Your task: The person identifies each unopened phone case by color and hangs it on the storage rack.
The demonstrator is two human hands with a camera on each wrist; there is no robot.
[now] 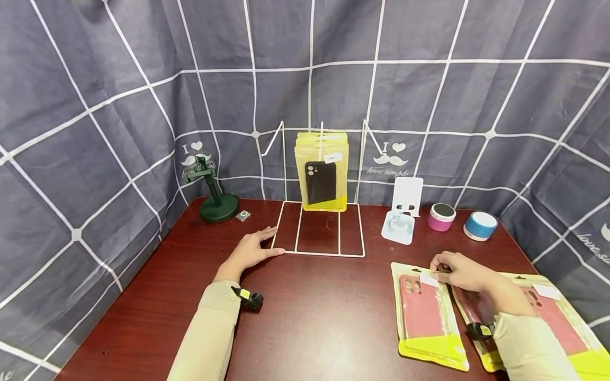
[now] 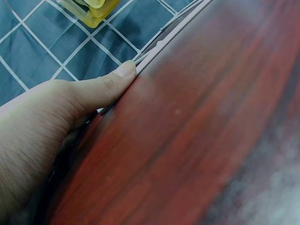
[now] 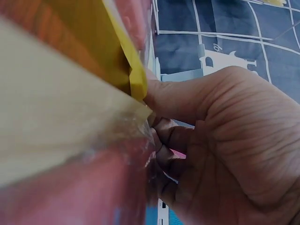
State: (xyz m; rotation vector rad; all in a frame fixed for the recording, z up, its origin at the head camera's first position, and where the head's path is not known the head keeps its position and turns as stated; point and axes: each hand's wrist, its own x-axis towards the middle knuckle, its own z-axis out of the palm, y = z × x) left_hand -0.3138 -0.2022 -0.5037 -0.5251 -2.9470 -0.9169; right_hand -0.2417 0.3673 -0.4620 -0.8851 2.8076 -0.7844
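Observation:
In the head view my left hand [image 1: 252,251] rests at the near left corner of the white wire rack [image 1: 329,255], fingers straight and thumb along its front bar. The left wrist view shows the thumb [image 2: 105,88] touching the white bar. Several yellow bags with phone cases hang on the rack's hook; the front one holds a black case [image 1: 321,185]. At the right, my right hand [image 1: 459,271] pinches the top of a bagged phone case [image 3: 136,77]. Beside it lies a bagged red case [image 1: 423,312]; a dark reddish one [image 1: 476,307] lies partly under the forearm.
Another bagged red case [image 1: 562,323] lies far right. Behind stand a white folding stand [image 1: 406,198], a pink speaker [image 1: 441,218] and a blue speaker [image 1: 480,226]. A green stand [image 1: 219,207] and a small square gadget [image 1: 243,216] are at the back left. A grey checked curtain surrounds the table.

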